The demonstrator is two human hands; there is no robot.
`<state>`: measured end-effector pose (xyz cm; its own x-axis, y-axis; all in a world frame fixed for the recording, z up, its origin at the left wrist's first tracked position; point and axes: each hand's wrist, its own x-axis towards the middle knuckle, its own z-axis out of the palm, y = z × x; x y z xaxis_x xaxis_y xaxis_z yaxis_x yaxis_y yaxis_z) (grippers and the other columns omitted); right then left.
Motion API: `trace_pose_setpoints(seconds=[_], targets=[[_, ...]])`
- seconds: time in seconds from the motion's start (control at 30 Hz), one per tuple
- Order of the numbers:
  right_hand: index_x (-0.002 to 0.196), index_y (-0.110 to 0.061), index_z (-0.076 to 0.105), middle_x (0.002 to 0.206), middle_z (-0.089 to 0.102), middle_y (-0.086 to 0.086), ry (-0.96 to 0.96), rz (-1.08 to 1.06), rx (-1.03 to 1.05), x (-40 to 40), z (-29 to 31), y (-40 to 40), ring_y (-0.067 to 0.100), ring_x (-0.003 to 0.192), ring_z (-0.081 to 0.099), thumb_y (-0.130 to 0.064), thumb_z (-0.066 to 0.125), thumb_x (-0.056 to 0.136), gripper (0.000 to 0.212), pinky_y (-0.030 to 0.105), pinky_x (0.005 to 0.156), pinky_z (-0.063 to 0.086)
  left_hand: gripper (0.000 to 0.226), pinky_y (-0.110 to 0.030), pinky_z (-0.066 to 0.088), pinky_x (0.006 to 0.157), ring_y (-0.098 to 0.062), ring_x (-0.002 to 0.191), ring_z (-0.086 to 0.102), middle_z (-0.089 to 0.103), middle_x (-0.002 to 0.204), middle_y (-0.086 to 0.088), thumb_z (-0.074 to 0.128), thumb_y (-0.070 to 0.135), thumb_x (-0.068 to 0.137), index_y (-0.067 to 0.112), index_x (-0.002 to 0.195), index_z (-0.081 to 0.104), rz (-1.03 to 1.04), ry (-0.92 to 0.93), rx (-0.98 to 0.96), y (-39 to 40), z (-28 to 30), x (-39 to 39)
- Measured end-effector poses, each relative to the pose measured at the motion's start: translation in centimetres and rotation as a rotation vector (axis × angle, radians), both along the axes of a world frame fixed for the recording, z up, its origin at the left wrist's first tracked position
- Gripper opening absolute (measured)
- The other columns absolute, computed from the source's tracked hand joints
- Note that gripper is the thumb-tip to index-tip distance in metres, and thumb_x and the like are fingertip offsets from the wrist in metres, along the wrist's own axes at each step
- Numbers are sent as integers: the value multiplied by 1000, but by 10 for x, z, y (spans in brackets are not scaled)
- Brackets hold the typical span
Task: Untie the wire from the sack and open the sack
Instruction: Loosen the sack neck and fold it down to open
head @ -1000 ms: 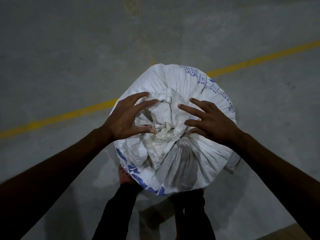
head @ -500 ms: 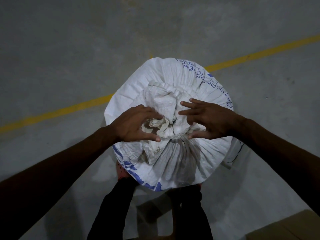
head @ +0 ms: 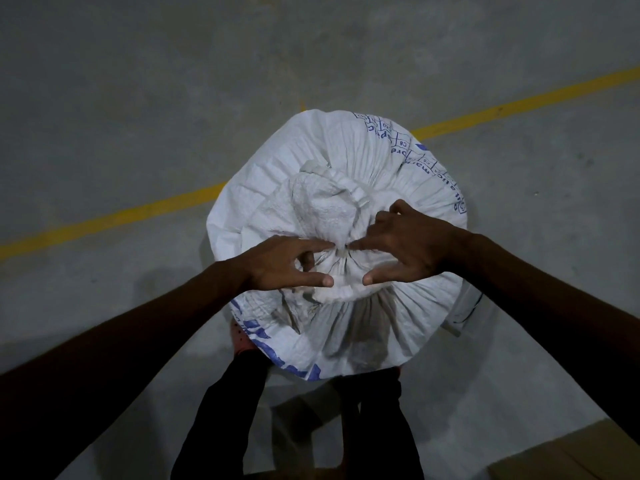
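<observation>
A full white woven sack [head: 377, 157] with blue print stands upright on the floor in front of me. Its mouth is gathered into a crumpled bunch [head: 325, 209] on top, cinched at a tight neck [head: 341, 252]. A thin tie seems to sit at that neck, but the wire itself is too small to make out. My left hand [head: 282, 263] and my right hand [head: 407, 247] rest on the sack on either side of the neck. Index fingers and thumbs point inward and nearly meet around it. Neither hand clearly pinches anything.
The sack stands on a grey concrete floor with a yellow painted line [head: 114, 216] running diagonally behind it. My dark trouser legs [head: 225, 410] are right below the sack. A cardboard box corner [head: 581, 455] shows at the bottom right.
Both hands slid down from the crumpled bunch to the cinched neck, fingertips now closing in around it. The bunch has flopped away from me. The view moved slightly closer.
</observation>
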<state>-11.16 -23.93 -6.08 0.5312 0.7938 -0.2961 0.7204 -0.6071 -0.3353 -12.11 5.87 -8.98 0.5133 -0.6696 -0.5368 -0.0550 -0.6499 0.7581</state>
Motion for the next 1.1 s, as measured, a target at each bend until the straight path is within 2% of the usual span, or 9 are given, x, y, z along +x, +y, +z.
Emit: trace_pose_setpoints(seconds=[0.23,0.37,0.47,0.6,0.7,0.77,0.9,1.03,1.1], targets=[[148,-26,49,108,75,6,-90,22,-67,-7,-23,-9,24,102,64,-87,28,87,89,40,86,30,80,-33,54,93,-5,108,62,59,129,11,53,92,74,36,130,61,96,54,-13,-12,-12,-4],[141,-27,56,104,75,4,-82,-20,-66,-10,-30,-11,25,100,65,-89,35,85,87,39,88,33,91,-22,50,97,1,125,56,58,148,10,56,87,74,35,148,52,97,88,-2,-20,-11,-3],[133,-26,61,109,75,0,-81,-23,-85,-9,-33,-19,24,101,63,-93,31,82,89,39,88,34,99,-29,44,111,-6,134,53,55,155,11,48,94,74,38,155,45,45,72,63,-25,-12,-4],[133,-30,60,108,72,1,-68,-34,-129,-8,-31,-34,21,103,60,-95,24,80,92,39,91,34,83,-26,32,116,-3,142,42,47,160,13,54,83,86,41,156,42,-40,53,48,-31,-7,-18],[134,-29,61,106,73,0,-60,-32,-125,-8,-30,-42,21,101,60,-96,22,80,94,38,90,35,73,-32,41,114,1,133,50,58,148,18,60,79,85,39,145,53,-27,45,-32,-31,-7,-34],[133,-28,61,110,73,0,-43,-23,-103,-8,-29,-45,22,102,60,-95,17,81,95,38,89,35,91,-30,43,108,-1,125,54,60,143,18,49,93,76,36,146,53,-20,49,-20,-32,-8,-43],[131,-23,64,104,74,5,-24,-39,-15,-14,-30,-51,30,96,64,-88,11,88,94,41,85,39,113,-33,44,81,-12,81,55,56,85,8,16,106,67,8,106,58,24,62,12,-40,-15,-56],[135,-23,62,97,73,3,-35,-62,-49,-18,-34,-53,30,94,63,-96,12,78,106,42,83,40,58,-27,38,62,0,59,51,63,71,13,43,69,100,27,78,76,548,386,-192,-59,-31,-51],[136,-24,60,94,73,2,-30,-82,-66,-21,-35,-54,28,91,63,-101,18,71,109,42,83,42,72,-17,33,51,-2,52,50,70,79,-10,29,51,111,25,67,80,718,421,-151,-66,-34,-38]])
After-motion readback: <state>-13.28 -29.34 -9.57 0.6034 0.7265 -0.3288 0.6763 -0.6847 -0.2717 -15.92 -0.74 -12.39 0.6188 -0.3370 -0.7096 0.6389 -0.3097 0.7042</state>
